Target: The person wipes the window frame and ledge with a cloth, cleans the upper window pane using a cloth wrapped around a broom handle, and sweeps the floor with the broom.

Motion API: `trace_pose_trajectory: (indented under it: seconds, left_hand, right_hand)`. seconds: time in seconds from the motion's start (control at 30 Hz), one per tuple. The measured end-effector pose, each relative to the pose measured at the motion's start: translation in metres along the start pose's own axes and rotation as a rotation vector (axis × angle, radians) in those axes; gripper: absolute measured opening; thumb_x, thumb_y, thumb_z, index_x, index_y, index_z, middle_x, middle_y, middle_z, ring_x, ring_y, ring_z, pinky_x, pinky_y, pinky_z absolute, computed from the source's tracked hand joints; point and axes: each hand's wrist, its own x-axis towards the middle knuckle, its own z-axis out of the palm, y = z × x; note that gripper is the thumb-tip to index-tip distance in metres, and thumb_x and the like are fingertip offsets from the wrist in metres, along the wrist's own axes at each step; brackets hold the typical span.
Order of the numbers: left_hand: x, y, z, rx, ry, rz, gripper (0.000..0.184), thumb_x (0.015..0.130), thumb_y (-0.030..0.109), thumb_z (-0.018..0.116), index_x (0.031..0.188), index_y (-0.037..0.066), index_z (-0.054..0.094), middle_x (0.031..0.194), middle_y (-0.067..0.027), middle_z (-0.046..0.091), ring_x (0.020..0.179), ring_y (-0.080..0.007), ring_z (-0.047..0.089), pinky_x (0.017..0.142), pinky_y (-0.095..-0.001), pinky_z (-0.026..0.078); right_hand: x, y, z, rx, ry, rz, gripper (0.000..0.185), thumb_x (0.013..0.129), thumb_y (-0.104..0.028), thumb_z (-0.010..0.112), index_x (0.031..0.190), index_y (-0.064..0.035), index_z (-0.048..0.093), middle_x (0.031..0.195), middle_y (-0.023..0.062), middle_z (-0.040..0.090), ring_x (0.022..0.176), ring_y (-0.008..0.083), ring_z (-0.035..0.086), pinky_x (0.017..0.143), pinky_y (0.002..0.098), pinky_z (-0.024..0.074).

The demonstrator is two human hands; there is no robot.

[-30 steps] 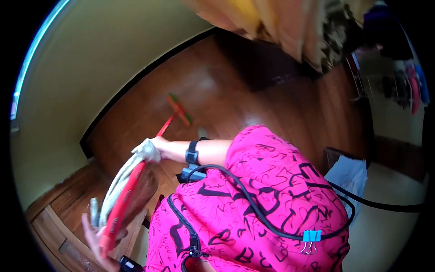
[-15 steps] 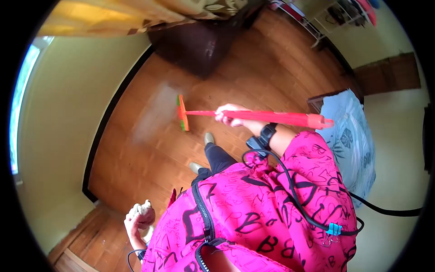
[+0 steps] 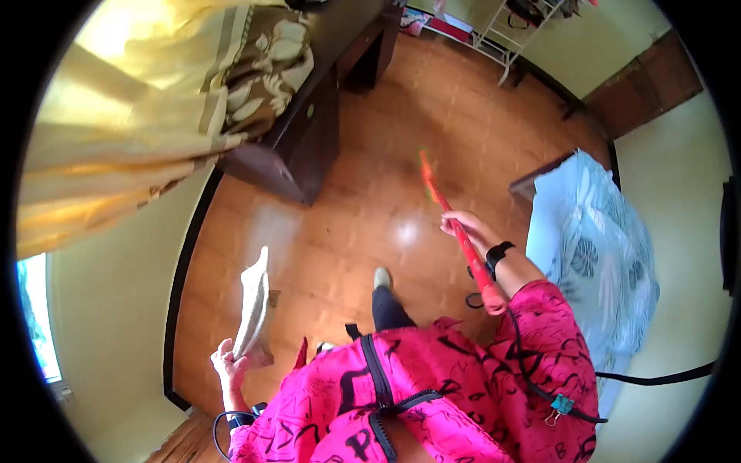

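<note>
My right hand (image 3: 468, 226) is closed around the red handle of a broom (image 3: 474, 262), at the lower part of the handle. The broom's narrow orange head with green edges is blurred and points away over the wooden floor, while the handle's thick end reaches back near my pink sleeve. At the lower left, my left hand (image 3: 228, 364) grips one end of a whitish-grey cloth (image 3: 253, 305). The cloth stretches out long and loose above the floor, pointing away from me. Both wrists wear black bands.
A dark wooden desk (image 3: 309, 154) stands ahead on the left beside a yellow and brown curtain (image 3: 131, 147). On the right, a light blue leaf-patterned cover (image 3: 587, 255) drapes over furniture. A white rack (image 3: 505, 46) stands at the back. A black cable (image 3: 656, 380) runs off to the right.
The broom has swung away and to the right, now at a slant. The cloth, bunched in my left hand before, now extends outward. The view has turned, showing more curtain and desk.
</note>
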Motion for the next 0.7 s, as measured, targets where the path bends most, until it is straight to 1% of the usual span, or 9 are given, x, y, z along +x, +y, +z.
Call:
trace_pose_trajectory:
  seconds: [0.07, 0.13, 0.17, 0.23, 0.4, 0.47, 0.53, 0.63, 0.7]
  left_hand:
    - [0.016, -0.003, -0.018, -0.065, 0.033, 0.104, 0.051, 0.055, 0.003, 0.059, 0.106, -0.001, 0.057, 0.081, -0.0026, 0.055, 0.070, -0.0134, 0.053, 0.065, -0.0237, 0.045]
    - [0.026, 0.034, -0.060, -0.526, -0.110, -0.198, 0.035, 0.059, 0.005, 0.055, 0.092, -0.004, 0.061, 0.073, -0.0004, 0.057, 0.067, -0.0106, 0.052, 0.062, -0.0228, 0.044]
    - [0.038, 0.018, -0.077, -0.527, -0.067, -0.255, 0.027, 0.062, 0.005, 0.051, 0.083, -0.006, 0.062, 0.071, -0.0002, 0.058, 0.064, -0.0083, 0.052, 0.060, -0.0226, 0.043]
    - [0.065, 0.027, -0.137, -0.581, -0.135, -0.324, 0.018, 0.064, 0.003, 0.052, 0.078, -0.004, 0.062, 0.070, 0.0002, 0.057, 0.063, -0.0080, 0.051, 0.058, -0.0221, 0.042]
    - [0.026, 0.056, -0.105, -0.651, -0.056, -0.385, 0.016, 0.066, 0.002, 0.055, 0.079, -0.003, 0.063, 0.071, -0.0005, 0.059, 0.064, -0.0088, 0.053, 0.058, -0.0220, 0.042]
    - [0.008, 0.048, -0.103, -0.587, -0.053, -0.444, 0.016, 0.066, 0.002, 0.056, 0.079, -0.003, 0.063, 0.072, -0.0008, 0.060, 0.064, -0.0089, 0.054, 0.059, -0.0220, 0.043]
    - [0.002, 0.033, -0.115, -0.547, -0.027, -0.495, 0.016, 0.066, 0.003, 0.056, 0.079, -0.003, 0.063, 0.072, -0.0009, 0.060, 0.064, -0.0087, 0.054, 0.058, -0.0219, 0.043]
    - [-0.005, 0.016, -0.116, -0.590, -0.024, -0.498, 0.018, 0.066, 0.001, 0.054, 0.080, -0.004, 0.063, 0.073, -0.0018, 0.061, 0.064, -0.0093, 0.055, 0.058, -0.0229, 0.044]
    - [-0.009, -0.006, -0.110, -0.631, -0.006, -0.497, 0.018, 0.066, 0.002, 0.054, 0.080, -0.004, 0.063, 0.073, -0.0017, 0.061, 0.064, -0.0095, 0.055, 0.058, -0.0232, 0.044]
  right_hand:
    - [0.014, -0.013, -0.002, -0.066, -0.197, -0.030, 0.019, 0.084, -0.015, 0.049, 0.070, -0.0031, 0.050, 0.059, 0.0058, 0.050, 0.051, 0.0149, 0.048, 0.048, 0.0274, 0.0396]
    - [0.031, -0.022, 0.023, 0.073, 0.024, 0.044, 0.019, 0.084, -0.015, 0.050, 0.068, -0.0045, 0.050, 0.054, 0.0053, 0.048, 0.047, 0.0167, 0.046, 0.045, 0.0293, 0.0391]
    - [0.100, -0.009, -0.006, -0.106, -0.088, 0.117, 0.027, 0.083, -0.022, 0.051, 0.061, -0.0091, 0.043, 0.051, 0.0048, 0.047, 0.042, 0.0178, 0.045, 0.042, 0.0299, 0.0379]
    - [0.100, -0.026, 0.062, -0.228, -0.075, 0.144, 0.026, 0.083, -0.021, 0.051, 0.061, -0.0089, 0.044, 0.051, 0.0051, 0.047, 0.042, 0.0182, 0.046, 0.041, 0.0303, 0.0376]
    - [0.095, -0.013, 0.070, -0.631, 0.028, -0.001, 0.022, 0.082, -0.016, 0.052, 0.062, -0.0075, 0.046, 0.049, 0.0064, 0.047, 0.040, 0.0202, 0.047, 0.039, 0.0324, 0.0360]
    - [0.093, -0.006, 0.073, -0.823, -0.038, 0.053, 0.010, 0.081, -0.011, 0.052, 0.078, -0.0022, 0.048, 0.054, 0.0083, 0.051, 0.043, 0.0205, 0.049, 0.038, 0.0336, 0.0376]
    - [0.087, 0.011, 0.088, -1.200, 0.109, -0.014, 0.037, 0.078, -0.010, 0.050, 0.111, 0.0018, 0.041, 0.073, 0.0163, 0.060, 0.058, 0.0252, 0.060, 0.046, 0.0374, 0.0474]
    - [0.057, 0.015, 0.111, -1.545, -0.050, 0.139, 0.058, 0.078, -0.010, 0.048, 0.128, -0.0020, 0.021, 0.085, 0.0203, 0.061, 0.066, 0.0285, 0.062, 0.054, 0.0392, 0.0510]
    - [0.048, 0.054, 0.104, -1.638, -0.132, 0.011, 0.069, 0.076, -0.005, 0.050, 0.135, -0.0037, 0.015, 0.072, 0.0180, 0.058, 0.050, 0.0260, 0.055, 0.043, 0.0385, 0.0440]
